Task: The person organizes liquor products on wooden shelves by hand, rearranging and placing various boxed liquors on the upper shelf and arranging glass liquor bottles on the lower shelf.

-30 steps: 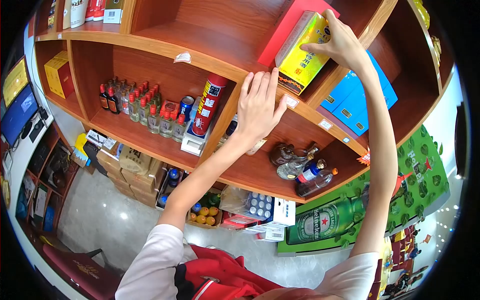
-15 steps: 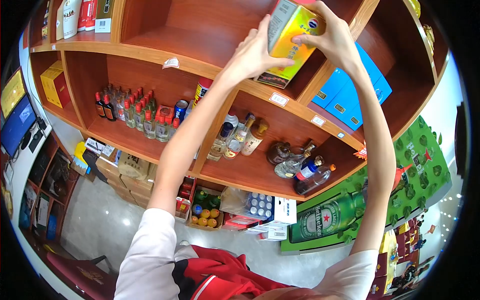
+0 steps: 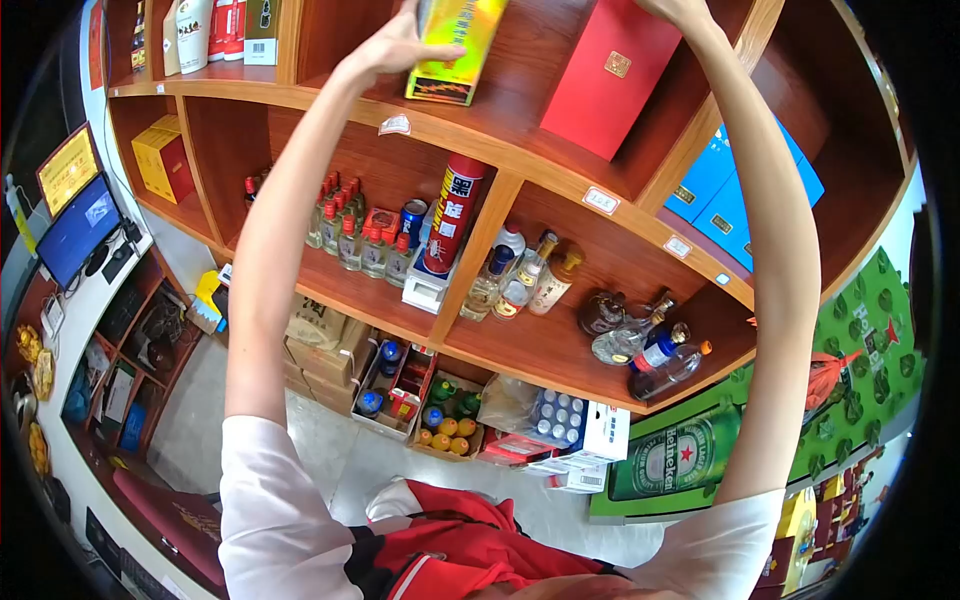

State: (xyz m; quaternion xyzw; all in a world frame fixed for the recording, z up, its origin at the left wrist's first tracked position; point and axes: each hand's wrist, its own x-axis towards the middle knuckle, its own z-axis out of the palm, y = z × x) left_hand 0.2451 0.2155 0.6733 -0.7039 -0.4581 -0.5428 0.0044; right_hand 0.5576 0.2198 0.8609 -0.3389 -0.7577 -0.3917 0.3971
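Here, yellow box [image 3: 470,35] against left hand [image 3: 399,45], red box [image 3: 610,85] below right hand [image 3: 682,10]

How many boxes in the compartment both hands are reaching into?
2 visible: the yellow box at the left hand, and the red box to its right, by the right hand. The frame cuts off the top; others may be hidden.

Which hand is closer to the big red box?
Right. The right hand is at the top of the red box; the left hand is left of it, touching the yellow box.
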